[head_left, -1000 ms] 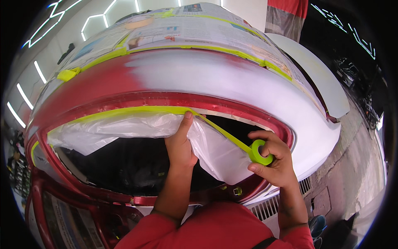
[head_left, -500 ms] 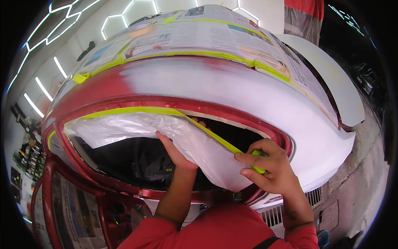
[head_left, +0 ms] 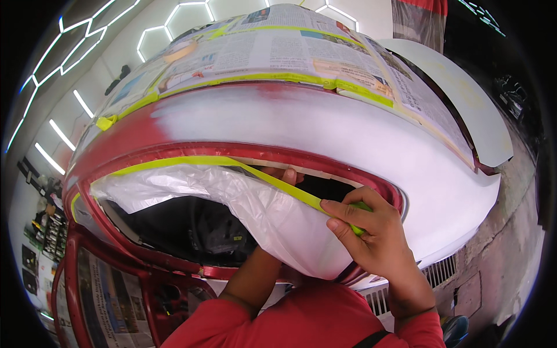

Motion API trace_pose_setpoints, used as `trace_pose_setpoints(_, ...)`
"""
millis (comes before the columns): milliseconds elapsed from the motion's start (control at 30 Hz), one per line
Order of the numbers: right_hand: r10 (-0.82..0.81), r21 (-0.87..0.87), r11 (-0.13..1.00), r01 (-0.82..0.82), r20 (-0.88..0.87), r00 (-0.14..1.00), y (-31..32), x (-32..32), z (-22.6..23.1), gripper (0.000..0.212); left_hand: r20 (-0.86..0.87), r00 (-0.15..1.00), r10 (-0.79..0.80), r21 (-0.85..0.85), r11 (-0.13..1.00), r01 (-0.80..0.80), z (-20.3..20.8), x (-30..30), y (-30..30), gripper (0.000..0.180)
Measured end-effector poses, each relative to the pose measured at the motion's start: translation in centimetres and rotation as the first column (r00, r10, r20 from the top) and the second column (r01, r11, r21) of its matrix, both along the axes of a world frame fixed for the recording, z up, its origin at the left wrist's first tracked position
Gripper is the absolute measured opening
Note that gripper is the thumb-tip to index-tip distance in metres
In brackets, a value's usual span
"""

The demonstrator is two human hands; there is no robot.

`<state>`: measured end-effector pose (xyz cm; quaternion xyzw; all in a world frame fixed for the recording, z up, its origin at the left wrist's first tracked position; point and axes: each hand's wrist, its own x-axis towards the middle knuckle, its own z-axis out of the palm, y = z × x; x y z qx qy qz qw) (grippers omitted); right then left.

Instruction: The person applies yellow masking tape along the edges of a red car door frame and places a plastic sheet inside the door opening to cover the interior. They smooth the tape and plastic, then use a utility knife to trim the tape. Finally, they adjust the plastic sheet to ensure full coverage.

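Observation:
My right hand (head_left: 376, 235) is closed around a roll of yellow-green masking tape (head_left: 357, 231), thumb and forefinger at the start of the strip. A taut tape strip (head_left: 284, 187) runs from it up left to the top edge of a red-framed car door opening (head_left: 209, 147). White translucent plastic sheeting (head_left: 278, 223) hangs from the tape, its upper left part attached along the frame. My left forearm (head_left: 255, 281) passes behind the sheet. Fingertips of my left hand (head_left: 290, 176) show above the tape, near the frame's upper edge; the rest is hidden.
Newspaper edged with yellow-green tape covers the car roof (head_left: 278, 52). Grey-white primer coats part of the red body panel (head_left: 325, 119). An open red door (head_left: 72, 278) with newspaper on its window stands at the lower left. A floor drain grate (head_left: 441, 269) lies at the right.
My left hand has slipped from the sheet's front edge to behind it, with fingertips now higher by the frame. My right hand has moved slightly left and up with the tape roll.

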<state>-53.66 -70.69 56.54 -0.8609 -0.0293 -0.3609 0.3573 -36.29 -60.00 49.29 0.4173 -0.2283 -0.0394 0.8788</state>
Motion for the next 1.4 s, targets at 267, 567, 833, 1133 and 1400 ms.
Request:
trace_pose_setpoints(267,0.098,-0.147,0.982,-0.118,-0.135,0.986,-1.4,-0.3,1.8,0.03,-0.003,0.996,0.084,-0.009,0.996,-0.084,-0.4,0.3,0.0,0.032)
trace_pose_setpoints(567,-0.034,-0.313,0.949,-0.047,-0.25,0.968,-1.9,0.0,3.5,0.029,-0.063,0.984,-0.166,-0.074,0.984,0.162,-6.1,3.4,-1.4,0.033)
trace_pose_setpoints(833,-0.163,-0.401,0.916,0.022,-0.323,0.932,-1.9,0.6,3.3,0.033,-0.106,0.969,-0.223,-0.053,0.974,0.219,-9.7,6.6,-1.9,0.038)
trace_pose_setpoints(1133,-0.318,-0.424,0.886,0.185,-0.267,0.91,-0.5,1.6,1.8,0.031,-0.115,0.96,-0.257,-0.075,0.965,0.249,-10.6,8.5,0.3,0.045)
trace_pose_setpoints(1400,-0.329,-0.395,0.892,0.222,-0.227,0.917,0.4,0.7,3.2,0.03,-0.12,0.902,-0.414,-0.258,0.89,0.375,-10.1,7.9,4.4,0.057)
